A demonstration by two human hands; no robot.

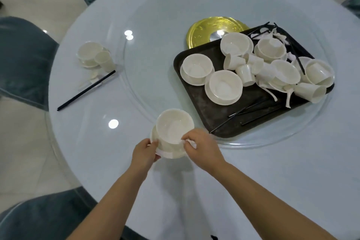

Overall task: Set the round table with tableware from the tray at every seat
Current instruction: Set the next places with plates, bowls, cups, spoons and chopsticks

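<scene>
Bowl [174,125] on saucer [171,152], just near-left of the tray [204,103].
Both hands' fingers [153,145] pinch the saucer rim; uneven lowering could slide the bowl off.

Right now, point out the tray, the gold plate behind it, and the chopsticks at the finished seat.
Tray [196,101]: head view, bare dark floor near its left edge.
Gold plate [200,33]: head view, exposed left rim.
Chopsticks [85,90]: head view, mid-shaft.

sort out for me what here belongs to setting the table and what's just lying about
Belongs to the job:
- bowl on saucer held by left hand and right hand
- tray of bowls, cups, spoons, chopsticks
- finished place setting
- round table

Just lying about:
- gold disc behind the tray
- chairs
</scene>
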